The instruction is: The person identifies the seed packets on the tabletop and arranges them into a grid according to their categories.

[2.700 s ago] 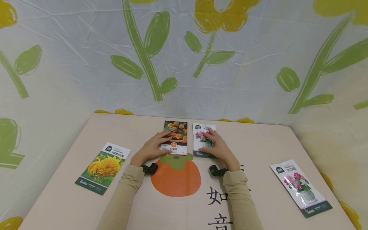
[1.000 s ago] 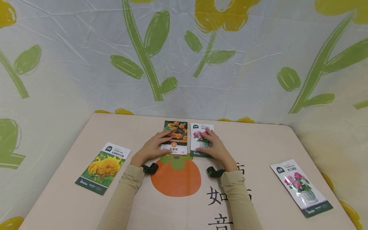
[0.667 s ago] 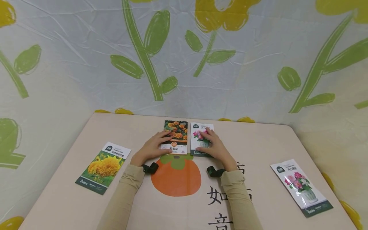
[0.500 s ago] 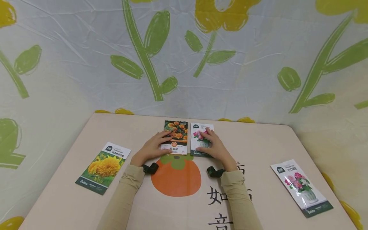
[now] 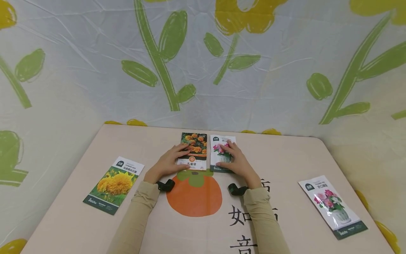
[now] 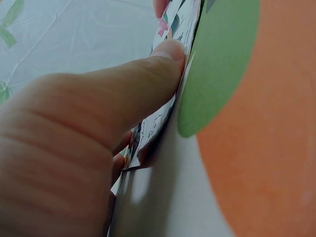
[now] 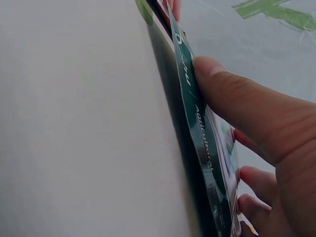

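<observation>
Two seed packets lie side by side near the table's far edge, a narrow gap between them. My left hand rests on the left one, a marigold seed packet with orange flowers; its thumb lies along the lower white part. On the other, a white seed packet with pink flowers in a pot, my right hand rests with fingers spread. In the right wrist view that thumb touches the packet's dark green lower strip. The hands cover the outer side of each packet.
A yellow-flower seed packet lies slanted on the left of the table. Another pink-flower packet lies slanted near the right edge. A flower-printed sheet hangs behind. An orange fruit print shows in front of the hands.
Since the earliest frame, my right hand and the pink-flower packet under it have shifted slightly left, narrowing the gap to the marigold packet. Over the last second both hands stay still.
</observation>
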{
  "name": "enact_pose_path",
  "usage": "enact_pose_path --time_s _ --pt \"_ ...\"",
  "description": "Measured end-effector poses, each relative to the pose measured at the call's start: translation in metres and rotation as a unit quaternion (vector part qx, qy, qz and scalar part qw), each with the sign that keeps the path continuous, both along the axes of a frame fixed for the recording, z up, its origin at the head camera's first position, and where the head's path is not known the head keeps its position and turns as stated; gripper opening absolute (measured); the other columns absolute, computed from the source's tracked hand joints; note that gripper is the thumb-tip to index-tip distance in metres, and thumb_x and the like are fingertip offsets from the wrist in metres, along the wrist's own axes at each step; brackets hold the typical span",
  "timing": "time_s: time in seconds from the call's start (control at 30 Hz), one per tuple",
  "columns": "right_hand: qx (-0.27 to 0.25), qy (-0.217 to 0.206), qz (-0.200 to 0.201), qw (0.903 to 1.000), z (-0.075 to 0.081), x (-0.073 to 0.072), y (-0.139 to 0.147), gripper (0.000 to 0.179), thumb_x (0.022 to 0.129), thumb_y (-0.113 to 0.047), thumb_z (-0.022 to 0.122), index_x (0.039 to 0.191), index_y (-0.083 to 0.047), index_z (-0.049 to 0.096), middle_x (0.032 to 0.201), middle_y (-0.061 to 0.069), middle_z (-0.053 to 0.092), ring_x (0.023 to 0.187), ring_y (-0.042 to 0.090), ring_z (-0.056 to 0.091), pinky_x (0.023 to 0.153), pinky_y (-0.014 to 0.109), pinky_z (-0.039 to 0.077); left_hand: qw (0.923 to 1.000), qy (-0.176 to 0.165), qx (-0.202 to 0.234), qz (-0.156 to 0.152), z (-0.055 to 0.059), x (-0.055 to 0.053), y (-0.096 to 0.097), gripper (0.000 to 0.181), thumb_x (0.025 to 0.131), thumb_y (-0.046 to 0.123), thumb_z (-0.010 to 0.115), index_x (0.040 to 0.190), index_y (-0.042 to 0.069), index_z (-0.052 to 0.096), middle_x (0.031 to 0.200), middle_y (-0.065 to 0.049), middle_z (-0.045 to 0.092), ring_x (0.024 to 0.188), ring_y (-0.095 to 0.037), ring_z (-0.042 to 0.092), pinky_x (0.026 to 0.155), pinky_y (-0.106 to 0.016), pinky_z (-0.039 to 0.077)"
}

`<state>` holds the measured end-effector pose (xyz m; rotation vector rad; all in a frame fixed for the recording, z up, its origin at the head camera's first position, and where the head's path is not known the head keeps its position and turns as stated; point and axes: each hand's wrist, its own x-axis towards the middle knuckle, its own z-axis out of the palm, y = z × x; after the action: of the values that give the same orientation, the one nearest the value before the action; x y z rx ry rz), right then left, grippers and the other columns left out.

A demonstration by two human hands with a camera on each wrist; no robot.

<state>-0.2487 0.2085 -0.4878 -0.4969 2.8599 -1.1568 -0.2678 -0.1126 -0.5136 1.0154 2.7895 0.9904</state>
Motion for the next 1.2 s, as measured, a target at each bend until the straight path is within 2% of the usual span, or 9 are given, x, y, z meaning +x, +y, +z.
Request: enact_pose_path --time_s 0.3,0.6,0.87,1.1,1.2 --pt "0.010 0.005 0.004 0.9999 0.002 0.000 0.001 0.078 0.080 -0.030 0.084 0.147 -0.008 0.049 0.161 0.023 0.020 0.148 0.047 0.009 0.115 0.064 0.015 1.0000 0.004 0.007 0.002 0.001 0.000 0.000 0.067 0.086 0.036 0.077 0.141 0.004 0.055 0.156 -0.013 0.038 0.148 -0.033 0.024 0.121 -0.044 0.015" --pt "0.013 0.007 0.006 0.9999 0.003 0.000 0.000 0.078 0.080 -0.030 0.085 0.146 -0.007 0.049 0.161 0.022 0.021 0.148 0.047 0.009 0.115 0.065 0.015 0.9999 -0.003 0.002 0.014 0.003 0.001 0.000 0.068 0.085 0.037 0.078 0.141 0.007 0.056 0.158 -0.010 0.036 0.149 -0.032 0.020 0.119 -0.051 0.021" --pt "0.020 0.015 0.009 0.9997 0.004 0.000 0.000 0.078 0.080 -0.031 0.085 0.146 -0.008 0.050 0.161 0.022 0.022 0.148 0.047 0.011 0.115 0.064 0.016 0.9998 0.000 0.018 0.008 0.002 0.000 -0.001 0.068 0.084 0.036 0.078 0.140 0.006 0.056 0.158 -0.011 0.035 0.149 -0.032 0.021 0.121 -0.046 0.017" --pt "-0.002 -0.009 -0.009 0.9999 0.012 0.000 0.007 0.085 0.078 -0.033 0.086 0.148 -0.005 0.046 0.163 0.018 0.020 0.149 0.042 0.010 0.115 0.065 0.016 0.9990 -0.006 0.044 0.003 -0.001 -0.002 -0.002 0.066 0.085 0.035 0.078 0.141 0.007 0.057 0.157 -0.011 0.036 0.149 -0.032 0.021 0.120 -0.049 0.019" --pt "0.003 -0.018 -0.018 0.9997 0.017 -0.001 0.011 0.087 0.080 -0.034 0.084 0.150 -0.005 0.042 0.163 0.017 0.018 0.149 0.041 0.011 0.115 0.064 0.017 0.9983 -0.023 0.054 -0.001 -0.001 -0.003 -0.002 0.062 0.089 0.035 0.074 0.142 0.008 0.055 0.158 -0.010 0.035 0.150 -0.031 0.019 0.119 -0.052 0.021"
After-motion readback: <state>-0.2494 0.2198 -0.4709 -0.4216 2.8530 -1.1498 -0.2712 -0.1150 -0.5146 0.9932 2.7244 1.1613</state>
